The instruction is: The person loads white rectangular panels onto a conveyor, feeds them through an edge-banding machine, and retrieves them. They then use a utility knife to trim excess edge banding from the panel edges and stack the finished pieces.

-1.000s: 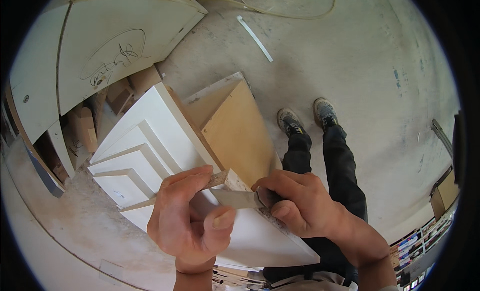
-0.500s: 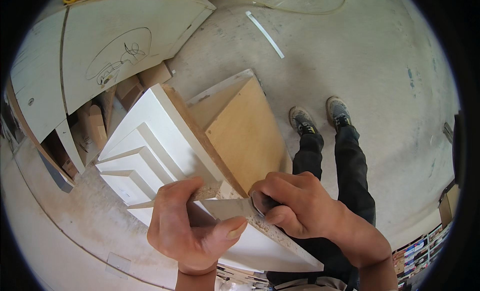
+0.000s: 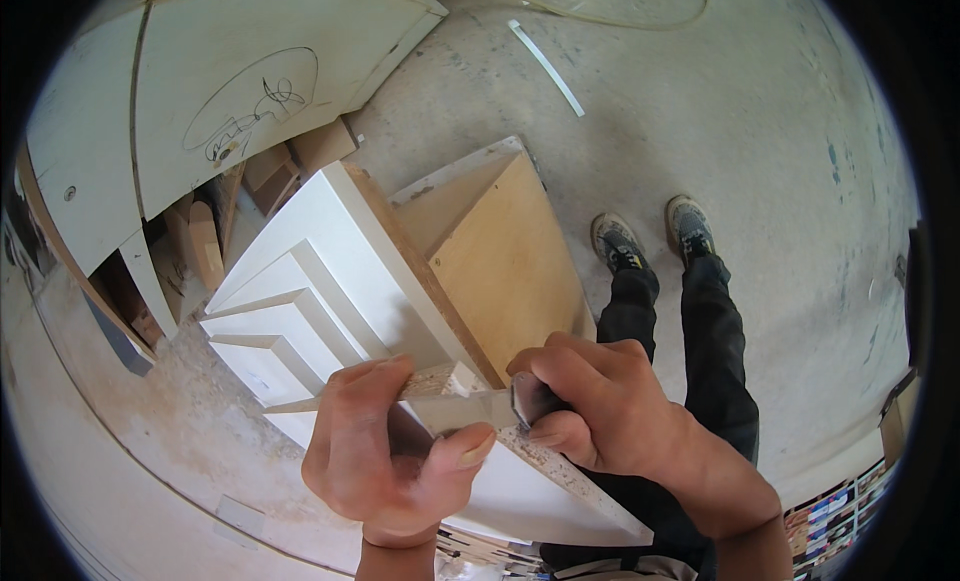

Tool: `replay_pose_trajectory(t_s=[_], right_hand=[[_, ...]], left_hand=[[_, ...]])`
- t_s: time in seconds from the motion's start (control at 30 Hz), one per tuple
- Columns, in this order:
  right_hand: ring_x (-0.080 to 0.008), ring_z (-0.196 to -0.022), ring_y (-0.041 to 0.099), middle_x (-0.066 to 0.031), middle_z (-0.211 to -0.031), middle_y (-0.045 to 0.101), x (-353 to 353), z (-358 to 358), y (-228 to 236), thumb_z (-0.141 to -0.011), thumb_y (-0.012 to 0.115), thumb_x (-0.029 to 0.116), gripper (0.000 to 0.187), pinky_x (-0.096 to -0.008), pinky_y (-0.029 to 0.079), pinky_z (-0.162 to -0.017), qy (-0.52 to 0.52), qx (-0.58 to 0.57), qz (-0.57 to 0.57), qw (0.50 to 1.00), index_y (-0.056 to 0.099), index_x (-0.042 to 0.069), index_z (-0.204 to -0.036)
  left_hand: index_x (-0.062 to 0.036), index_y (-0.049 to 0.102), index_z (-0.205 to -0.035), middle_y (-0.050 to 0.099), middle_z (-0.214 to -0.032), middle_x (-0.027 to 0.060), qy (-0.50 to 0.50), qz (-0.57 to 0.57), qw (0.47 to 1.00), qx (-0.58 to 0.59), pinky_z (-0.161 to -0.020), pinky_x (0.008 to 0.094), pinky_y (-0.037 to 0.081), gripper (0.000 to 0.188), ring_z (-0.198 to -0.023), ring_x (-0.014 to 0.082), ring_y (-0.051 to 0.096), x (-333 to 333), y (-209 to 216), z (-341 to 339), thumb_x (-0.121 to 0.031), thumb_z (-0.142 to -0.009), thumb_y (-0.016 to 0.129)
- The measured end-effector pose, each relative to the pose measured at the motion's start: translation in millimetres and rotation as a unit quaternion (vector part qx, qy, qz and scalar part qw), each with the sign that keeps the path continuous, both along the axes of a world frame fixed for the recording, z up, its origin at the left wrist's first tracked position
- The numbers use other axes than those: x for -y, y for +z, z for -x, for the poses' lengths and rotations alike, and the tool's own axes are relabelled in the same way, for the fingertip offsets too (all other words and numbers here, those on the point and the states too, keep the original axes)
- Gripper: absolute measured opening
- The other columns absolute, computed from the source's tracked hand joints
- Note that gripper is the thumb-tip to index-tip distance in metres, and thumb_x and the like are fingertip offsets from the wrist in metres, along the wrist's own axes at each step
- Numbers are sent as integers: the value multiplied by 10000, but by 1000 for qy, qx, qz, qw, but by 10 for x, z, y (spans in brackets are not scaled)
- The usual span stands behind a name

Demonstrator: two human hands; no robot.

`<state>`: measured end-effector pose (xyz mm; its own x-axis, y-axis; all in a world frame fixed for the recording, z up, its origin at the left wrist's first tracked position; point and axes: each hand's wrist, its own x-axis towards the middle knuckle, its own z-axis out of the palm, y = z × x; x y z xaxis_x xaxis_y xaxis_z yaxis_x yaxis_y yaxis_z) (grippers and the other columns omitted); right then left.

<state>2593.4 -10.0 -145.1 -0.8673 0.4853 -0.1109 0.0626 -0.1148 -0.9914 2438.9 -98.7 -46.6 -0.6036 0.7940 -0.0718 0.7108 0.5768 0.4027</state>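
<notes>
My left hand [image 3: 375,451] is closed over the top corner of a white board [image 3: 510,491], thumb on the near side and fingers around the far side. Raw chipboard shows along the board's upper edge [image 3: 590,486]. A pale, smooth band [image 3: 455,413] runs between my left thumb and my right hand. My right hand [image 3: 615,406] pinches a small, flat, dark grey metal piece [image 3: 532,399] between thumb and curled fingers. It is at the end of that band, by the board's edge; its exact kind is hidden by the fingers.
Behind my hands, stepped white panels [image 3: 290,306] lean beside a light plywood board [image 3: 520,261]. A big pale panel [image 3: 250,76] stands at the far left over wood offcuts [image 3: 200,241]. A thin white strip [image 3: 545,66] and a hose [image 3: 560,11] lie on the floor.
The whole scene has shifted slightly right in view. The metal piece in my right hand is turned a little, its flat face showing more. Both hands keep their grips.
</notes>
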Motion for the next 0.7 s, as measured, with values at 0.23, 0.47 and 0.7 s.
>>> replay_pose_trajectory(t_s=[0.23,0.47,0.7], right_hand=[[-316,-645,663,-95,-799,620,-18,15,-14,-978,663,441,404,-389,528,-558,-2,11,-2,1000,619,43,-1030],[-241,-551,607,-38,-706,546,55,71,-141,-1023,510,589,574,-338,492,-516,-35,-6,-40,999,632,28,-1029],[-243,-547,603,-44,-713,547,36,119,-203,-1017,504,605,576,-345,485,-505,-41,-13,-68,997,632,43,-1017]], left_hand=[[51,661,-980,674,-825,148,-9,17,1000,-2,-624,365,567,641,-713,302,676,-4,19,4,-552,-832,820],[50,663,-971,675,-816,151,3,16,1000,7,-607,363,565,593,-711,305,678,-10,27,2,-491,-818,849],[46,660,-961,680,-815,159,2,19,1000,8,-588,354,553,537,-693,292,672,-7,35,28,-419,-803,877]])
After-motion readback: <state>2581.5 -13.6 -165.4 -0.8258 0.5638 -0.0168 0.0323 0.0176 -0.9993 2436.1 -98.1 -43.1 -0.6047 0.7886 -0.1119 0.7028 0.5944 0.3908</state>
